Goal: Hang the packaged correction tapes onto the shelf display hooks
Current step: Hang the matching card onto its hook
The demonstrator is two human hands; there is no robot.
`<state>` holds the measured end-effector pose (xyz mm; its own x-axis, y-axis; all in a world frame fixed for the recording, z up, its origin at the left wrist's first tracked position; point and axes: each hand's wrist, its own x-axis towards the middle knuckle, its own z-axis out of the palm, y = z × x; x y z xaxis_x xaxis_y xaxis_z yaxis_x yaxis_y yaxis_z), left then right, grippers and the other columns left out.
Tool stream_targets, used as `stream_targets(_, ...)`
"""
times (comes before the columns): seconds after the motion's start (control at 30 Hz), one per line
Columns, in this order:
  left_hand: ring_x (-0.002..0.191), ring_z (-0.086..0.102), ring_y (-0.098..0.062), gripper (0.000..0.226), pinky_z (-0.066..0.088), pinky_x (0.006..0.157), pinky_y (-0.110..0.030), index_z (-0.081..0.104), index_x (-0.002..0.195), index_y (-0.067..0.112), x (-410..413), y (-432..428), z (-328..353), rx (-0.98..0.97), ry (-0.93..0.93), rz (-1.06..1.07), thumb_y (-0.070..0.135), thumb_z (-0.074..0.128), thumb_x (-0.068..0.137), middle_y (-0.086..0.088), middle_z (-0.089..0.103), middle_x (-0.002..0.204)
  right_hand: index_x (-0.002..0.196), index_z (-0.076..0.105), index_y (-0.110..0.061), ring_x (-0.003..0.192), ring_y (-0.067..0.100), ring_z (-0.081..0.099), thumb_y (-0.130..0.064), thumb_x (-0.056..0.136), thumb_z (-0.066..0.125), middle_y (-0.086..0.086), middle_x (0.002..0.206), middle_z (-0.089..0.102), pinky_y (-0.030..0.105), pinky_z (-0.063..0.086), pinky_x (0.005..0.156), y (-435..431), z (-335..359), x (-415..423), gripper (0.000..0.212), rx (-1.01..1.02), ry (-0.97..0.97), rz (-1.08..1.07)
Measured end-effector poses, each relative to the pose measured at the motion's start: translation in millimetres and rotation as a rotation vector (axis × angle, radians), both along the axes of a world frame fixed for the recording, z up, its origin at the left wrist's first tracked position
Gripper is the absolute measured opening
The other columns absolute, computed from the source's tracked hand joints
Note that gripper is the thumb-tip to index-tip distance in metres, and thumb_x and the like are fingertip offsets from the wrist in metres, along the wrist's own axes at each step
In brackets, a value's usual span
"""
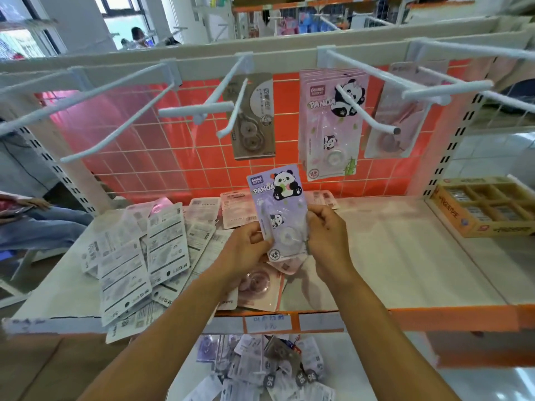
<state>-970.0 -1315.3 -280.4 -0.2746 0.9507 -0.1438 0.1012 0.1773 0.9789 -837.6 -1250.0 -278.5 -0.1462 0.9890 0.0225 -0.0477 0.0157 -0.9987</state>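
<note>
Head view, frame centre: left hand (246,241) and right hand (327,235) pinch the lilac panda correction tape pack (279,209) upright by its lower edges, its top pointing toward the hooked pink panda packs (333,123) upper right.

Bright daylight — soft blur, bowed edges

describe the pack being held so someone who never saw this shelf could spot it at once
Find the orange grid panel behind the shelf. Just in front of its lower edge, the left hand and right hand grip one upright lilac panda pack. Unlike it, the hanging panda packs above are pink, and the loose packs to its left show their printed backs.
</note>
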Motion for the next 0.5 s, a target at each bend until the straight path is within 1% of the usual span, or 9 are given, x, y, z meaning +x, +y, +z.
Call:
stream_targets(0.07,0.091,0.071,-0.030,0.024,0.057,0.081,-0.046,0.061,0.116,0.006,-8.7,-5.8,-0.4,-0.003,-0.041,0.013,0.001,0.055,0.094,-0.010,0.074,0.102,0.091,0.064,-0.016,0.080,0.024,0.058,-0.007,0.095,0.047,0.009,0.092,0.067,0.044,0.051,0.078,-4.4,3.6,-6.8,0.020,-0.010,0.010,0.019)
stream_targets(0.17,0.095,0.066,-0.043,0.021,0.050,0.085,-0.060,0.063,0.112,0.010,-17.0,-14.4,3.8,0.028,-0.046,0.019,0.003,0.053,0.096,-0.014,0.073,0.100,0.101,0.066,-0.009,0.078,0.015,0.057,-0.006,0.094,0.049,0.009,0.094,0.067,0.033,0.048,0.072,-12.0,13.5,-14.5,0.019,0.011,0.046,0.052)
stream_targets(0.2,0.095,0.067,-0.041,0.021,0.049,0.086,-0.060,0.064,0.109,0.014,-19.3,-16.8,5.6,0.038,-0.030,0.015,0.003,0.052,0.096,-0.011,0.073,0.100,0.104,0.066,-0.007,0.077,0.011,0.057,-0.007,0.095,0.051,0.008,0.096,0.068,0.029,0.048,0.072,-14.5,17.6,-16.4,0.018,0.023,0.052,0.052)
stream_targets(0.23,0.095,0.069,-0.034,0.023,0.052,0.088,-0.058,0.065,0.107,0.018,-22.4,-19.3,7.3,0.046,-0.006,0.012,0.002,0.052,0.096,-0.008,0.074,0.100,0.103,0.067,-0.007,0.075,0.008,0.056,-0.010,0.095,0.052,0.005,0.094,0.068,0.025,0.047,0.070,-16.2,21.1,-18.0,0.017,0.043,0.044,0.049)
stream_targets(0.27,0.094,0.070,-0.029,0.025,0.053,0.089,-0.055,0.065,0.105,0.021,-25.6,-22.3,8.6,0.056,0.019,0.001,0.002,0.051,0.096,-0.004,0.074,0.100,0.096,0.068,-0.010,0.070,0.006,0.053,-0.012,0.094,0.053,0.000,0.087,0.066,0.024,0.044,0.065,-17.3,23.7,-20.1,0.015,0.069,0.025,0.049)
stream_targets(0.3,0.095,0.070,-0.028,0.026,0.053,0.090,-0.054,0.066,0.103,0.023,-28.8,-24.5,9.0,0.068,0.053,-0.012,0.002,0.051,0.096,-0.003,0.075,0.100,0.087,0.067,-0.014,0.064,0.005,0.048,-0.013,0.094,0.053,-0.006,0.076,0.062,0.024,0.040,0.061,-18.6,27.1,-21.6,0.016,0.097,0.007,0.051)
stream_targets(0.33,0.096,0.069,-0.032,0.027,0.051,0.090,-0.056,0.067,0.101,0.026,-32.9,-25.8,7.9,0.077,0.094,-0.016,0.004,0.052,0.096,-0.005,0.074,0.099,0.078,0.065,-0.018,0.060,0.004,0.044,-0.013,0.095,0.052,-0.010,0.068,0.057,0.025,0.036,0.059,-19.1,29.9,-23.5,0.021,0.119,-0.004,0.052)
stream_targets(0.4,0.097,0.065,-0.041,0.024,0.049,0.089,-0.062,0.067,0.100,0.026,-39.9,-29.5,7.8,0.099,0.140,-0.023,0.007,0.053,0.096,-0.014,0.072,0.099,0.074,0.062,-0.022,0.063,0.006,0.044,-0.016,0.095,0.052,-0.009,0.066,0.055,0.028,0.036,0.061,-21.2,36.0,-29.3,0.024,0.139,-0.006,0.050)
stream_targets(0.5,0.094,0.066,-0.040,0.015,0.049,0.086,-0.063,0.066,0.101,0.023,-48.8,-36.2,10.2,0.150,0.162,-0.029,0.015,0.055,0.095,-0.025,0.068,0.100,0.078,0.064,-0.022,0.064,0.005,0.047,-0.015,0.095,0.053,-0.007,0.070,0.059,0.025,0.039,0.062,-26.3,45.4,-38.3,0.022,0.163,0.011,0.047)
